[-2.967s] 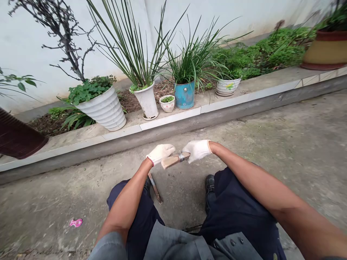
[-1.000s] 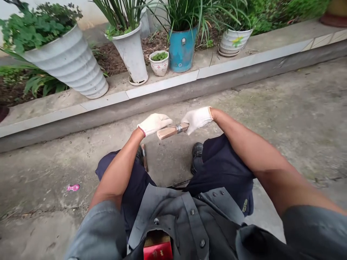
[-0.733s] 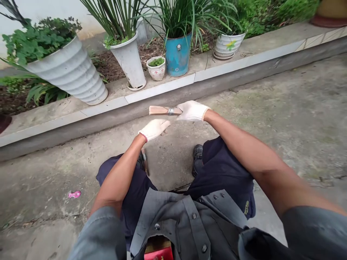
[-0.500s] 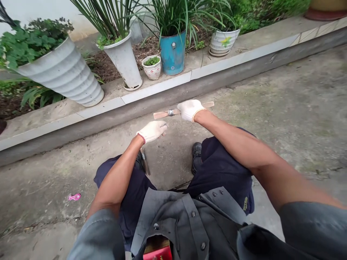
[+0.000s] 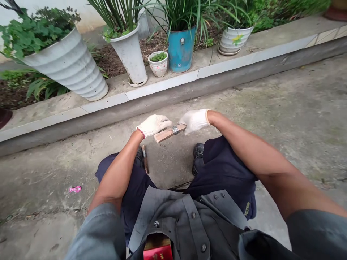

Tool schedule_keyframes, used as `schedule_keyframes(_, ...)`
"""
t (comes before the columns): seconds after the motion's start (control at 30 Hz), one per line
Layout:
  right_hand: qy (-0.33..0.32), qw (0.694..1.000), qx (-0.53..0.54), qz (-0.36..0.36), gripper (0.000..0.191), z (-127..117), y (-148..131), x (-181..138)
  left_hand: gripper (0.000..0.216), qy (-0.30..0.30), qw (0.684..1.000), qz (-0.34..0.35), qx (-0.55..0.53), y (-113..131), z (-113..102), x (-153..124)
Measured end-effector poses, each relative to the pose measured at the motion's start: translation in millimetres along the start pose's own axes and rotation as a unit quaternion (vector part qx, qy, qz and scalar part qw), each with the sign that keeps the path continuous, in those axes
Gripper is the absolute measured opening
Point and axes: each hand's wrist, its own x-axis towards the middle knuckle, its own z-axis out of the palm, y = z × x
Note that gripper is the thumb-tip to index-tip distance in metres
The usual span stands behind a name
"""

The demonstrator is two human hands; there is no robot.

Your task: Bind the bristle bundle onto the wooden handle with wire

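I am squatting on concrete with white knit gloves on both hands. My right hand point(image 5: 194, 120) is closed round one end of a wooden-handled tool point(image 5: 166, 134) with a metal band, held level above the ground between my knees. My left hand point(image 5: 152, 124) lies over the tool's bare wooden end, fingers together and curled on it. The tool's working end is hidden inside my right glove. A second thin tool point(image 5: 145, 161) lies on the ground by my left shoe.
A raised concrete curb point(image 5: 168, 85) runs across ahead, carrying a ribbed white pot point(image 5: 67, 68), a tall white pot point(image 5: 132, 54), a small white pot point(image 5: 158, 65), a blue pot point(image 5: 181, 50) and a low white bowl pot point(image 5: 233, 39). A pink scrap point(image 5: 75, 189) lies at the left.
My right hand lifted the tool away toward the curb while my left hand hung free. Now the tool is back low between my knees and my left hand is on its wooden end again.
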Motion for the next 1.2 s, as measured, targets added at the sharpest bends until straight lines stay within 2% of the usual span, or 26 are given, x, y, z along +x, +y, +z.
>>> schedule_keyframes(0.1, 0.077, 0.996, 0.042, 0.004, 0.033, -6.2, 5.5, -3.9, 0.04, -0.033, 0.991, -0.012, -0.131, -3.8, 6.2, 0.4)
schedule_keyframes(0.17, 0.132, 0.989, 0.054, 0.033, 0.038, -10.1, 6.5, -0.9, 0.042, -0.023, 0.982, -0.04, -0.184, -4.6, 12.5, 0.9)
schedule_keyframes(0.3, 0.217, 0.96, 0.032, 0.175, 0.037, -16.1, 7.1, 9.0, 0.039, -0.016, 0.989, -0.042, -0.138, -0.5, 19.6, 0.8)
schedule_keyframes(0.37, 0.222, 0.947, 0.0, 0.231, 0.033, -16.0, 7.4, 13.4, 0.033, -0.032, 0.991, -0.05, -0.117, 2.6, 19.7, 0.1)
schedule_keyframes(0.47, 0.195, 0.946, -0.059, 0.254, 0.03, -10.5, 5.6, 19.9, 0.033, -0.043, 0.994, -0.062, -0.086, 6.3, 16.9, -0.9)
schedule_keyframes(0.57, 0.142, 0.951, -0.115, 0.248, 0.03, -1.3, -0.1, 25.3, 0.033, -0.025, 0.998, -0.045, -0.028, 8.3, 10.7, -1.1)
schedule_keyframes(0.63, 0.099, 0.96, -0.146, 0.219, 0.031, 3.9, -4.7, 26.1, 0.033, -0.001, 1.0, -0.027, 0.015, 9.1, 5.8, -1.1)
schedule_keyframes(0.73, 0.049, 0.979, -0.157, 0.117, 0.029, 6.8, -8.6, 20.7, 0.031, 0.023, 0.999, -0.008, 0.038, 9.8, 0.5, -1.4)
schedule_keyframes(0.87, 0.003, 0.996, -0.086, 0.008, 0.024, 2.4, -4.4, 7.5, 0.032, 0.028, 0.999, -0.016, -0.006, 6.2, -0.7, -1.1)
schedule_keyframes(0.97, 0.057, 0.998, -0.018, -0.004, 0.024, -3.5, 2.3, 1.2, 0.04, 0.025, 0.997, -0.017, -0.076, -0.3, 1.4, 0.6)
schedule_keyframes(1.07, 0.133, 0.99, 0.05, 0.02, 0.037, -10.0, 5.9, 1.2, 0.041, 0.017, 0.984, -0.054, -0.17, -3.7, 4.7, 1.1)
schedule_keyframes(1.2, 0.21, 0.97, 0.081, 0.088, 0.044, -16.0, 4.7, 7.8, 0.041, 0.023, 0.988, -0.05, -0.145, 1.8, 6.7, -1.0)
